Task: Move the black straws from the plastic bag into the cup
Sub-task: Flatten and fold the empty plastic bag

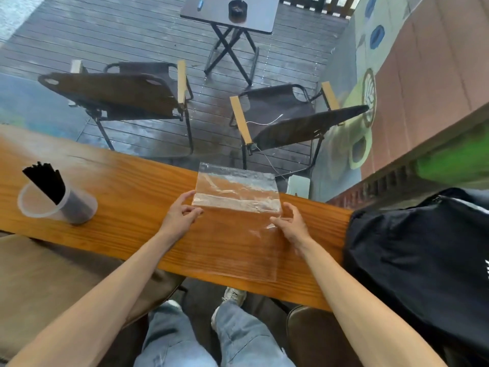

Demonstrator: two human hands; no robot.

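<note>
the straws (47,184) stand bunched in the cup (57,205), far left on the tabletop (137,197). both hands, left (181,214) and right (292,225), pinch the bag (235,192), which looks empty, apparently folding it.

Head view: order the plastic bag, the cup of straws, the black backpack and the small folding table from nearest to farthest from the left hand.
1. Plastic bag: pinched at its edge by the left hand.
2. Cup holding the black straws: on the wooden counter, off to the left.
3. Black backpack: far right end of the counter, beyond the right hand.
4. Small folding table: out on the deck, past the chairs.
</note>
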